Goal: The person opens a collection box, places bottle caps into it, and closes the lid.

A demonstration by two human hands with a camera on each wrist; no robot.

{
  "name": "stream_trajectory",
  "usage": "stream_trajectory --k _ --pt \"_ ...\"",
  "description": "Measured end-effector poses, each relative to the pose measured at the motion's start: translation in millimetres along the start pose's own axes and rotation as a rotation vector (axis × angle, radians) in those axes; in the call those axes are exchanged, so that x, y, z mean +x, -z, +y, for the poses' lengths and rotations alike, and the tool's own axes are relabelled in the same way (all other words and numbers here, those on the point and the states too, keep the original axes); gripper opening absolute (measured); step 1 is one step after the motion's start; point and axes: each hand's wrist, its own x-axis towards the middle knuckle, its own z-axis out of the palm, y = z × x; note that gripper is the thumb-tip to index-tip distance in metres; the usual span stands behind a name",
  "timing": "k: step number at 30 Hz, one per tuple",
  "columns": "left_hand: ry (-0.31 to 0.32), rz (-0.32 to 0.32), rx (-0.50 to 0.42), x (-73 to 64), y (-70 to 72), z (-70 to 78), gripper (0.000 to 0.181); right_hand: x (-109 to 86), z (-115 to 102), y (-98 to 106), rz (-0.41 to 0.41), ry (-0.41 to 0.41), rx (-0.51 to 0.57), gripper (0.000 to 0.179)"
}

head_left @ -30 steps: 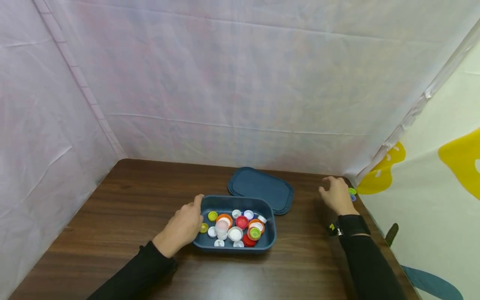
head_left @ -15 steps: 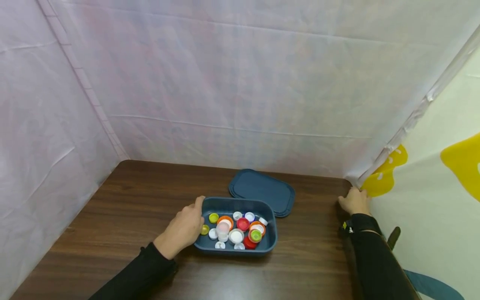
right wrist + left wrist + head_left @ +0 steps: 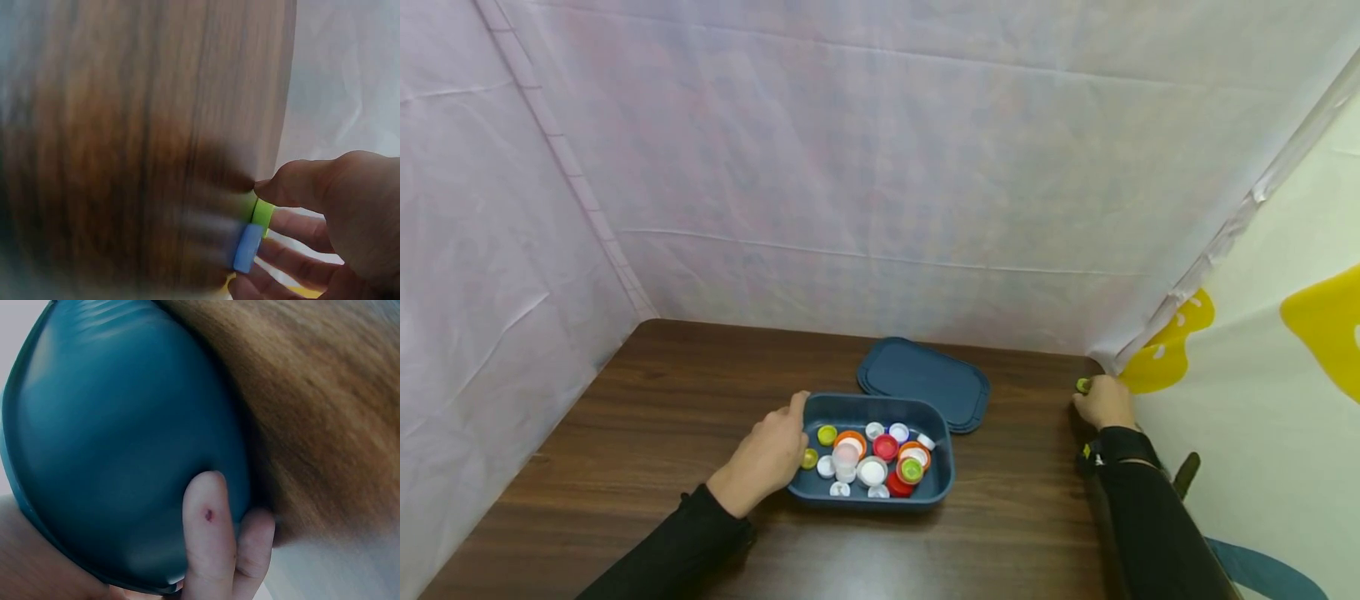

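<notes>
A dark blue plastic box point(image 3: 880, 502) with rounded corners sits at the middle of the table, holding several bottle caps in white, red, orange and yellow-green. My left hand point(image 3: 767, 452) grips its left end. In the left wrist view, fingers point(image 3: 209, 531) press against the box's outer wall point(image 3: 125, 425). Out by the table's right edge, my right hand point(image 3: 1107, 403) curls round a green bottle cap point(image 3: 262, 217) and a blue bottle cap point(image 3: 249, 248), which lie side by side between thumb and fingers. From the head, only the green one shows, at the fingertips.
Behind the box, a flat dark blue lid point(image 3: 928, 379) lies on the brown wooden table point(image 3: 662, 400). White cloth point(image 3: 865, 167) hangs along the back and left sides. On the right is a pale cloth point(image 3: 1262, 375) with yellow shapes.
My right hand has moved right and back to the table edge, over the two caps there, and now holds them. My left hand stays on the box.
</notes>
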Motion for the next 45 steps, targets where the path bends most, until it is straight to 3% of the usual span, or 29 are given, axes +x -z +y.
stream_trajectory --k 4,10,15,24,30,45 --pt "0.001 0.0 0.001 -0.3 0.2 0.0 0.064 -0.4 -8 0 -0.003 0.008 0.025 0.031" --pt "-0.003 0.009 0.001 0.0 -0.2 0.3 0.064 -12.9 -39 14 -0.032 -0.019 0.094 0.021" --pt "0.002 0.006 0.003 0.0 -1.0 0.0 0.064 -17.2 -47 13 0.007 0.012 0.074 0.019" --pt "-0.027 0.022 -0.001 -1.9 -1.0 -0.7 0.063 -30.2 -62 13 0.031 0.02 0.123 0.042" --pt "-0.08 0.058 0.005 -2.3 1.1 -0.9 0.062 -37.0 -85 17 0.076 0.061 0.14 0.03" --pt "-0.058 0.035 0.004 -1.7 1.0 0.0 0.063 -60.8 -160 27 0.07 0.194 0.213 0.02"
